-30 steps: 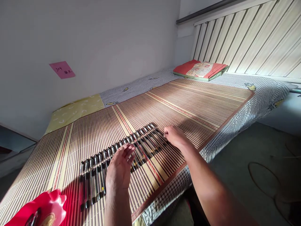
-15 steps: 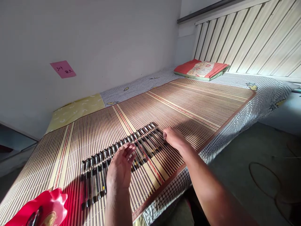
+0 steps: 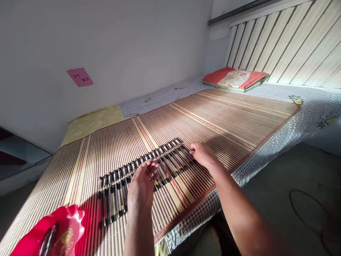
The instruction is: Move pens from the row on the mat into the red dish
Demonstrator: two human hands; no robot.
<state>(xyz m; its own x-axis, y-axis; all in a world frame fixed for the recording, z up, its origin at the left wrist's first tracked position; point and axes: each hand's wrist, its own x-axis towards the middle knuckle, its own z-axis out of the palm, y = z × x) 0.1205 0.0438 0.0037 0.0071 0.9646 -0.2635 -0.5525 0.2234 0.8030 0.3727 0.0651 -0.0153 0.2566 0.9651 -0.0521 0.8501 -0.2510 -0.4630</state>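
Hands (image 3: 141,185) by the pen row (image 3: 137,163), contact unclear

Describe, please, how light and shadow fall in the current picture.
Head view: uneven light, with a dark shadow on the mat beyond the right hand; head view: a red-tinted patch beside the red dish; head view: the floor at lower right is dim.

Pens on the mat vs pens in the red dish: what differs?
The mat pens lie side by side in a long row; the dish pens lie bunched in the red dish. Many mat pens show, but only a couple of dish pens. Both sets look mostly dark.
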